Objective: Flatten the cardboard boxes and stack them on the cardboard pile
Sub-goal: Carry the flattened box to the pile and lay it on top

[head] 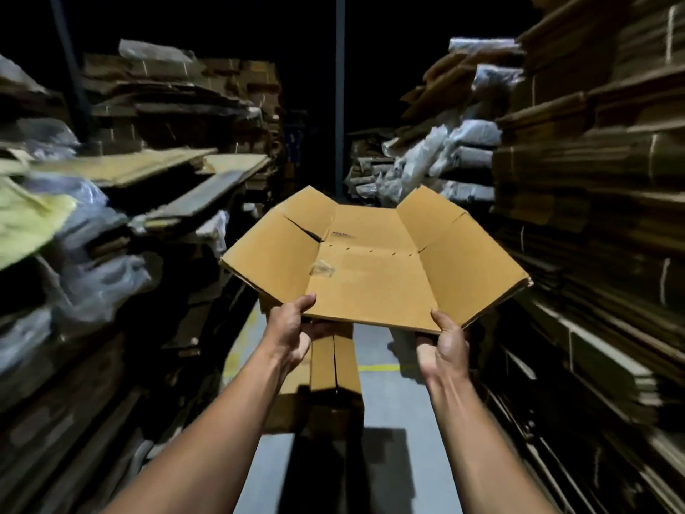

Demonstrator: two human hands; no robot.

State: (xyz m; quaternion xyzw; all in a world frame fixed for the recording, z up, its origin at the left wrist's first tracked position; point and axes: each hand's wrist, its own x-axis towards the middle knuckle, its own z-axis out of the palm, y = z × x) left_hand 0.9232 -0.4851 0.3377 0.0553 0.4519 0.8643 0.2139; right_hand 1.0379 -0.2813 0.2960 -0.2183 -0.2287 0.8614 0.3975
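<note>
A dim aisle ran between tall stacks [608, 187] of flattened cardboard and plastic-wrapped bundles, over a grey floor [393, 398]. Above it, held out level between the stacks, was the box [374, 265], already opened flat with its flaps splayed. The left hand [293, 328] and right hand [446, 343] each pinched its near edge, thumbs on top. It looked light but floppy at the creases, so a grip near the corners probably suited it.
</note>
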